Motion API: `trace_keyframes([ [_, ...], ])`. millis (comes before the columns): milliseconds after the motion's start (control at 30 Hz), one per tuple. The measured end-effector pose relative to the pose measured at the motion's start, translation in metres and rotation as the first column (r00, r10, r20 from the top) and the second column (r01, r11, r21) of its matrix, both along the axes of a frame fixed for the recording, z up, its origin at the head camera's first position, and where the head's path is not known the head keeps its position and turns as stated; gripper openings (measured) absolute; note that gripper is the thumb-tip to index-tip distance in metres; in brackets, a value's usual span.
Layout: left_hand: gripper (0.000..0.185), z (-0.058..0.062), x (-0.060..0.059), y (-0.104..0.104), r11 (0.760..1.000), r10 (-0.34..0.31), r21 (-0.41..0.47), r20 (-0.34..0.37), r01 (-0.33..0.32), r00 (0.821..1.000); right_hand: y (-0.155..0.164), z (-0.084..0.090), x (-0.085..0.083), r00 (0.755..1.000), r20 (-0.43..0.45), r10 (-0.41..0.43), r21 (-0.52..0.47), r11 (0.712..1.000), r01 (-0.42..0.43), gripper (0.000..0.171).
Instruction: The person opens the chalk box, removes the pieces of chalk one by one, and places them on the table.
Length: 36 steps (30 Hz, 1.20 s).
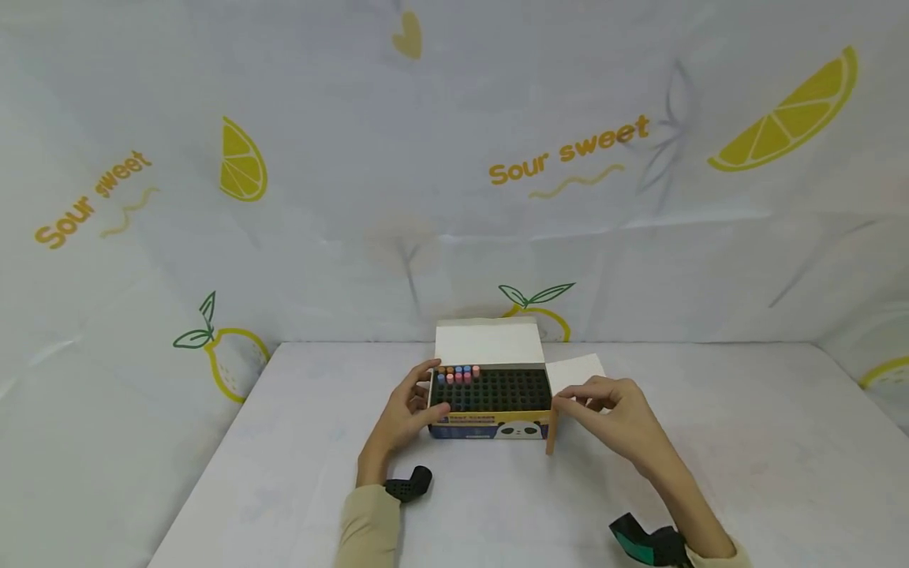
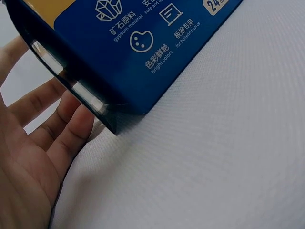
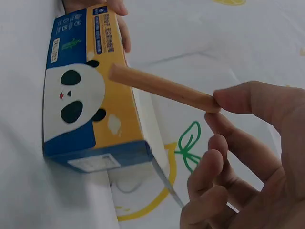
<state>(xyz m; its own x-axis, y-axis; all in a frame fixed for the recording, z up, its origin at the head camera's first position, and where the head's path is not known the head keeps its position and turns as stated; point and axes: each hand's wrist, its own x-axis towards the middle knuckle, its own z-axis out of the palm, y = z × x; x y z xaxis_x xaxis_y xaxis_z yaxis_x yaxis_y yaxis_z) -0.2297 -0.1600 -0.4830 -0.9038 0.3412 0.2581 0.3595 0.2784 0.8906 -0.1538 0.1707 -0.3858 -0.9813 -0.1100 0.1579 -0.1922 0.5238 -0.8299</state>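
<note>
A chalk box (image 1: 454,431), blue and yellow with a panda face on its front, stands with its lid up near the table's back edge. Inside is a black holder (image 1: 497,396) full of round holes; several coloured chalk sticks (image 1: 458,378) fill its back left corner. My left hand (image 1: 398,418) holds the box by its left end, thumb at the front top edge, other fingers along the side. Between thumb and index finger, my right hand (image 1: 625,414) pinches one end of an orange-brown chalk stick (image 3: 162,88), which hangs by the box's front right corner.
A white side flap (image 1: 575,369) sticks out at the box's right, and the raised white lid (image 1: 487,342) leans near the back wall. White cloth covers the table (image 1: 284,473); the wall cloth (image 1: 398,181) behind carries lemon prints.
</note>
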Motion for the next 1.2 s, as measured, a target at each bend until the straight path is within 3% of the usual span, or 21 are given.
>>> trace_keyframes([
  [133, 0.072, 0.0, 0.0, 0.0, 1.0, 0.002, 0.0, -0.001, -0.002, 1.0, 0.018, -0.008, 0.003, 0.99, 0.122, 0.078, 0.023, 0.996, -0.081, 0.019],
  [300, 0.072, -0.002, 0.0, 0.0, 1.0, -0.001, 0.0, 0.005, 0.001, 1.0, 0.033, -0.019, 0.002, 0.948, 0.275, 0.16, 0.032, 0.984, -0.175, 0.022],
  [533, 0.072, -0.003, 0.0, 0.0, 1.0, -0.008, 0.007, -0.004, 0.008, 1.0, 0.042, -0.032, -0.005, 0.913, 0.363, 0.187, 0.065, 0.972, -0.225, 0.02],
  [1000, 0.073, -0.001, -0.002, -0.002, 1.0, -0.012, 0.013, -0.002, 0.012, 1.0, 0.05, -0.053, -0.017, 0.901, 0.318, 0.297, 0.037, 0.945, -0.324, 0.02],
  [1200, 0.072, -0.003, -0.003, -0.001, 1.0, -0.01, 0.007, -0.013, 0.01, 1.0, 0.052, -0.057, -0.016, 0.921, 0.242, 0.306, 0.116, 0.933, -0.34, 0.018],
])
